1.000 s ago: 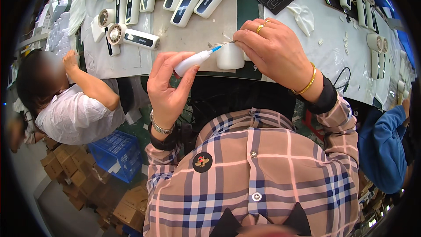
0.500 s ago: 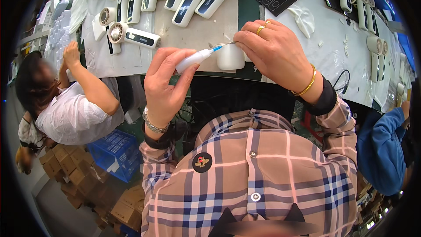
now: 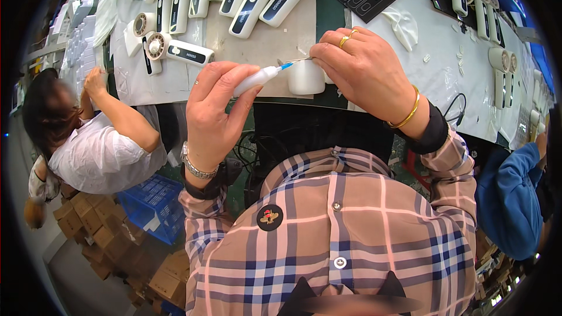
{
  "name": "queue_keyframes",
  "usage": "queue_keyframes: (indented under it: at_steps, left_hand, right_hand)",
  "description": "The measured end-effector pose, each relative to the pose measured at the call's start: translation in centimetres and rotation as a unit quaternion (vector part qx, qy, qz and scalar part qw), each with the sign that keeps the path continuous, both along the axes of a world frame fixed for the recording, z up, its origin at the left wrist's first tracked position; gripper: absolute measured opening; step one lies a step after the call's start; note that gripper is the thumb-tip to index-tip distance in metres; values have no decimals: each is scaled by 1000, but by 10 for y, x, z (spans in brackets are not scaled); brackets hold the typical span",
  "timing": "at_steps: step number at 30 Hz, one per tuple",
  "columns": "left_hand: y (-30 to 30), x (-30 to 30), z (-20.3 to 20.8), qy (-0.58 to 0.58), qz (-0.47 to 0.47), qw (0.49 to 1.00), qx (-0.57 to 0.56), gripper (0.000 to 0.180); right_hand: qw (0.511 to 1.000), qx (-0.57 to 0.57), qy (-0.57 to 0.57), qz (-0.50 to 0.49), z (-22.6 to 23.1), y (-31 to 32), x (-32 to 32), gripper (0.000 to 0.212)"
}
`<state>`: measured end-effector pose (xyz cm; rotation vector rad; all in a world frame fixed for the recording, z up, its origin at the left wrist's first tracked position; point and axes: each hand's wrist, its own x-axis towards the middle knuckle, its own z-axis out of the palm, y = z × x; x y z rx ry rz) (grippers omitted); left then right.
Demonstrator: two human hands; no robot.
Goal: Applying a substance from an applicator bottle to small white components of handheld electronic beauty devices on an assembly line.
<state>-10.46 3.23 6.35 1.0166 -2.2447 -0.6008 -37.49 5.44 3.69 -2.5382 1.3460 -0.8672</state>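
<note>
At the bench's near edge, the left hand point(image 3: 213, 114) grips a slim white plastic applicator with a blue tip point(image 3: 260, 78), long axis aimed right toward a small white cylindrical part point(image 3: 305, 76). The right hand point(image 3: 366, 73) pinches that part's rim. Beyond, white handheld fans point(image 3: 175, 51) crowd the bench point(image 3: 257, 44), leaving little room.

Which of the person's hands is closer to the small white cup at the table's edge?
The right hand. Its fingers sit right over the white cup and seem to touch its rim. The left hand is off to the cup's left, holding a white dispenser whose blue tip points toward the cup.
</note>
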Motion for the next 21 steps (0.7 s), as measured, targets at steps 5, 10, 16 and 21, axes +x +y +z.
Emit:
queue_keyframes:
  at_steps: [5, 10, 16, 21]
  left_hand:
    - [-2, -3, -1, 5, -13, 1000, -16, 30]
    - [-3, -1, 0, -1, -25, 999, -33, 30]
    - [-3, 1, 2, -7, -18, 999, -26, 31]
    - [-5, -2, 3, -10, -21, 1000, -16, 30]
  right_hand:
    - [1000, -3, 2, 1, 1, 0, 0, 17]
    - [1000, -4, 5, 0, 0, 0, 1, 18]
    - [1000, -2, 10, -1, 2, 0, 0, 18]
    - [1000, 3, 10, -3, 3, -1, 1, 18]
